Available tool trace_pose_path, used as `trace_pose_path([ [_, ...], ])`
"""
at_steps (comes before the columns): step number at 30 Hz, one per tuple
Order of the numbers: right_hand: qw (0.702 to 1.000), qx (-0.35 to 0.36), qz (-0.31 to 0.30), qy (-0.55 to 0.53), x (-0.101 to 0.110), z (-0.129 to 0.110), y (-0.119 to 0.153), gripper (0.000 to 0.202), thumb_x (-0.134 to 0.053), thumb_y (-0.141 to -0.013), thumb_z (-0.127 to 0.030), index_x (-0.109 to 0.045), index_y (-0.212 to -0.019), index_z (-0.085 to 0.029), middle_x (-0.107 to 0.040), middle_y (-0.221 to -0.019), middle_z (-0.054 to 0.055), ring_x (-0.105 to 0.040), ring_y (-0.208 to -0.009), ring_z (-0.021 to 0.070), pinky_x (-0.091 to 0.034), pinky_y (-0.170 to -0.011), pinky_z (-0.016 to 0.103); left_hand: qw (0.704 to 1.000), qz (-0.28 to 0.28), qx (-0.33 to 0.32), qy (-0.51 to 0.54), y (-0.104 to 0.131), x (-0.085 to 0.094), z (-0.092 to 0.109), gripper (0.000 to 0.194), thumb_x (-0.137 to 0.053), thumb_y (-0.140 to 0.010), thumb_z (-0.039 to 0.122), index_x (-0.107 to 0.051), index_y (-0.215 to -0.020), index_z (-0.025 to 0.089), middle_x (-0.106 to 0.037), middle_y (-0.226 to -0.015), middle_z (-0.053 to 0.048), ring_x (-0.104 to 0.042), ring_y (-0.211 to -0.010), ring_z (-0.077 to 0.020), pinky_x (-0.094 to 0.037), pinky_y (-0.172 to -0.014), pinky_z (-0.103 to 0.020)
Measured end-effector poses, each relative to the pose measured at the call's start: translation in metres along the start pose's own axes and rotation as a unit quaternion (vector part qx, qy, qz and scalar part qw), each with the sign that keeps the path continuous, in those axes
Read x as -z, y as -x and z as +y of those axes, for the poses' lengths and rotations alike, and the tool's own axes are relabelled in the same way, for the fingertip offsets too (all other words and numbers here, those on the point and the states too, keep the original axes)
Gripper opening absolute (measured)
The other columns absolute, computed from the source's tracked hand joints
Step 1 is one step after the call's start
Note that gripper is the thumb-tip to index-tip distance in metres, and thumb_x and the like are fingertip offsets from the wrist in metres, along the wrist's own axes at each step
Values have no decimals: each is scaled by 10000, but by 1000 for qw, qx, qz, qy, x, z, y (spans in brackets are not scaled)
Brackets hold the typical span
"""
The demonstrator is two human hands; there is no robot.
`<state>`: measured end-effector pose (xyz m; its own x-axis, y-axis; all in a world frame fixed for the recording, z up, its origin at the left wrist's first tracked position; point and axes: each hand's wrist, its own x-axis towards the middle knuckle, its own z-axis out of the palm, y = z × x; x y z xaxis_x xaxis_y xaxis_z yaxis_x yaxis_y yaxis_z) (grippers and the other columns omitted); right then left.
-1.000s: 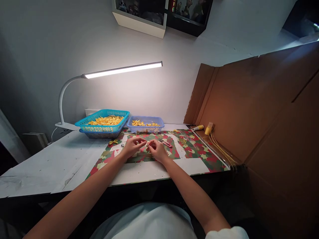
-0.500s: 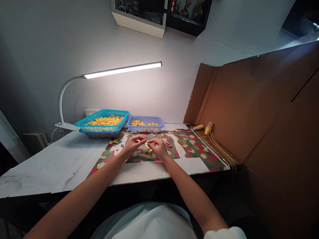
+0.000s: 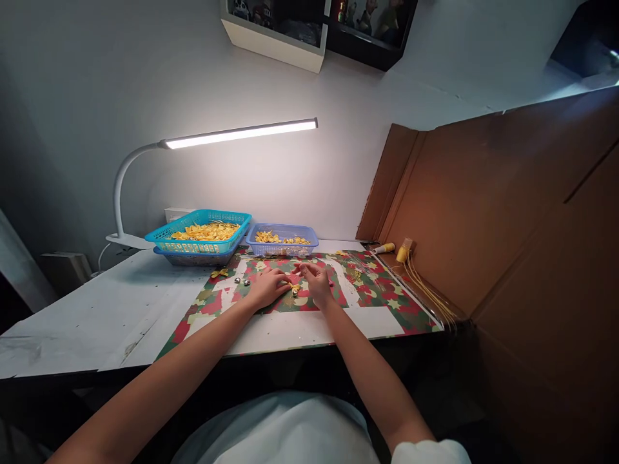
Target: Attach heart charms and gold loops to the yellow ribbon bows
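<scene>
My left hand (image 3: 268,287) lies low over the patterned sheet, fingers bent and closed at the edge of a small gold ribbon bow (image 3: 293,286). A little round metal bell (image 3: 294,293) hangs at the bow's lower side. My right hand (image 3: 314,283) is just to the right, its thumb and fingertips pinched together above the bow; whatever is between them is too small to make out. Left of my left hand lie two loose silver bells (image 3: 247,283). Farther left rests another gold bow (image 3: 219,273). A red-pink tool (image 3: 331,283) is mostly hidden behind my right hand.
A turquoise basket (image 3: 198,246) of gold bows is stacked on a blue one. Beside it stands a periwinkle basket (image 3: 282,249) with more gold pieces. A lamp (image 3: 242,133) arches above. Cardboard (image 3: 483,193) walls the right side, near gold cords (image 3: 430,290).
My left hand has lowered and turned palm-down, uncovering the loose bells. My right hand has shifted slightly right and lifted its fingertips. The bow with its bell now shows between the hands.
</scene>
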<state>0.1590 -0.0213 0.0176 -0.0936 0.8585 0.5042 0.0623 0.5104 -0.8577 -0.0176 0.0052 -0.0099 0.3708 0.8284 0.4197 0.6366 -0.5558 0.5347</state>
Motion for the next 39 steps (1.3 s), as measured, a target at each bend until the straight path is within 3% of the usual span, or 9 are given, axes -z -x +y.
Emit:
trace_pose_path([
  [5, 1000, 18, 23, -8, 10, -24, -6, 364, -468, -907, -490, -658, -767, -213, -674, -755, 44, -610, -768, 187, -509, -791, 328, 1000, 7, 17, 7, 0, 0, -3, 227, -615, -933, 330, -652, -1081, 161, -667, -1126, -77, -647, -989, -219, -544, -870, -434],
  [10, 999, 28, 24, 11, 14, -37, -15, 438, -407, -918, -500, -452, -583, -221, -524, -635, 22, -518, -681, 170, -491, -750, 311, 995, 29, 50, 85, 0, 0, -5, 222, -600, -946, 329, -647, -1067, 149, -679, -1045, -62, -664, -884, -189, -572, -781, -381],
  [16, 999, 10, 6, 53, 3, -19, -7, 330, -407, -877, -389, -330, -598, -231, -400, -610, -9, -416, -611, 150, -440, -609, 268, 975, 15, 100, 198, -3, -5, -6, 249, -601, -946, 331, -627, -1101, 137, -675, -1002, -54, -665, -805, -168, -579, -702, -342],
  [19, 997, 3, 6, 76, 1, -5, -4, 326, -430, -845, -329, -287, -569, -233, -392, -623, -6, -419, -626, 159, -431, -611, 278, 962, 9, 125, 243, -3, -5, -8, 254, -596, -950, 334, -623, -1108, 138, -673, -1000, -54, -663, -787, -162, -579, -678, -328],
  [24, 995, 4, -4, 104, 0, 8, -4, 337, -504, -766, -266, -354, -470, -213, -540, -918, 51, -521, -865, 195, -471, -757, 305, 946, 7, 141, 291, -1, -3, -6, 224, -609, -943, 318, -632, -1068, 133, -672, -953, -41, -655, -747, -147, -572, -645, -304],
  [27, 994, -2, -20, 104, -2, 13, -4, 331, -513, -765, -264, -426, -451, -204, -572, -1023, 54, -549, -901, 198, -488, -770, 309, 942, 9, 139, 305, -1, -2, -3, 200, -618, -938, 313, -644, -1010, 128, -675, -900, -27, -651, -718, -139, -567, -634, -294],
  [39, 996, -1, -58, 74, -4, 13, -1, 341, -527, -774, -232, -455, -442, -198, -605, -919, 49, -604, -886, 187, -491, -842, 321, 940, 18, 142, 308, 0, 1, 2, 201, -614, -941, 313, -646, -1016, 129, -680, -921, -33, -656, -737, -144, -571, -653, -305],
])
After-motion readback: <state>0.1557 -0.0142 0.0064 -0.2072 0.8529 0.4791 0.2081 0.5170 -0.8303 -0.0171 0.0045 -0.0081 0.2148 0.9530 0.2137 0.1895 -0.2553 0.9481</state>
